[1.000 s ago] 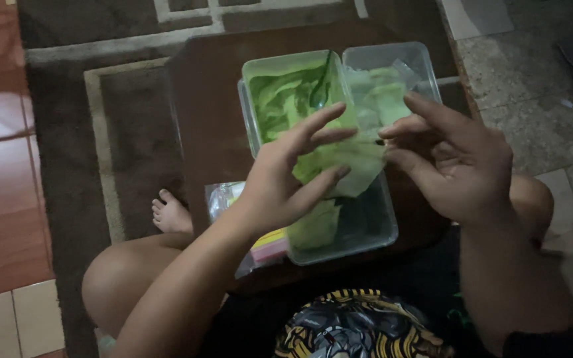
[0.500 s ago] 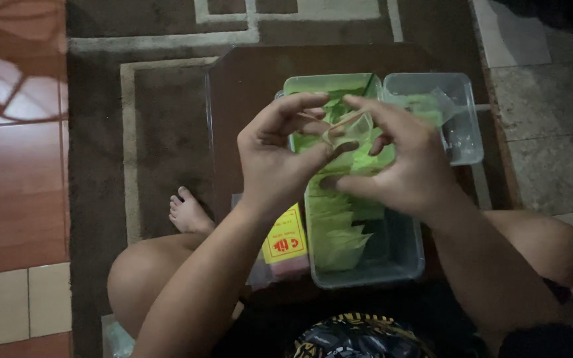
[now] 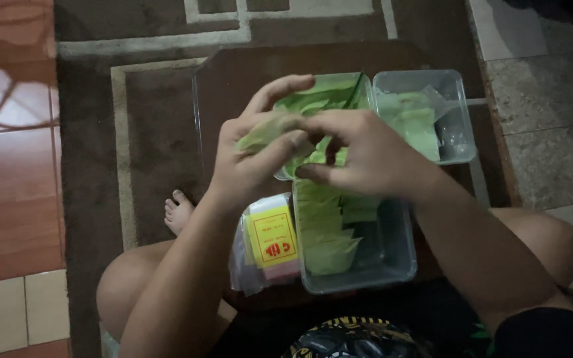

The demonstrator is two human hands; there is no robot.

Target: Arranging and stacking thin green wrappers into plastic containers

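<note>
Arms: bare to the elbows, no sleeves showing
Shirt (image 3: 359, 338): dark, with yellow and grey print
Foot (image 3: 179, 212): bare

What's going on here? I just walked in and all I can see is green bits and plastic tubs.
A person sits on the floor at a low dark table, working with both bare hands. The left hand and right hand are together pinching a thin pale green piece above a clear plastic container that holds more green pieces. A second clear container sits further back with a few similar pieces. A plastic packet with a yellow label lies beside the near container.
</note>
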